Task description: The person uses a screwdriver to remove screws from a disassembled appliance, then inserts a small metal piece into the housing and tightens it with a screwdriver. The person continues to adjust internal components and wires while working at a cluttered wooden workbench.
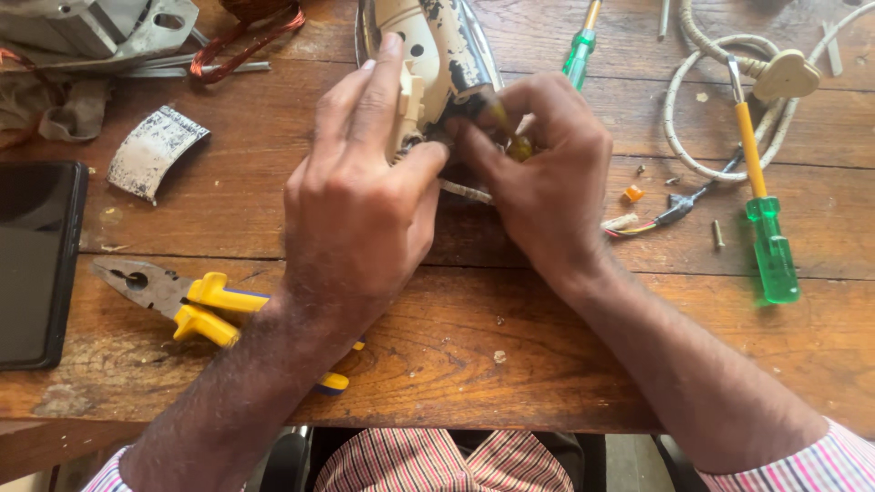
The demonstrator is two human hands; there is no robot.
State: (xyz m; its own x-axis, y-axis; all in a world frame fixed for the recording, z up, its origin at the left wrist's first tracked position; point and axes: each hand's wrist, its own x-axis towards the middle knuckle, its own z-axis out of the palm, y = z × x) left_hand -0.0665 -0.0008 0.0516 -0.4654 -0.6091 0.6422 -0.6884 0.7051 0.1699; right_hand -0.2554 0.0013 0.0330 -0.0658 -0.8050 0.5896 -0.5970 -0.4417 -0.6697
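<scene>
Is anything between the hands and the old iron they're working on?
Nothing visible. Both the left hand and right hand are already on the iron, fingers at its rear end. The pliers and screwdrivers lie off to the sides.

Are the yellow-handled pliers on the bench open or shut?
Shut at the jaws: the pliers lie flat on the wooden bench with tips together; the left hand covers part of the handles.

A worn wooden table (510, 364) of wide, scratched brown planks filled the view, lit by bright, warm daylight. Dark seams ran between the boards. Below its front edge, a strip of shadowed floor (629, 460) showed.
</scene>
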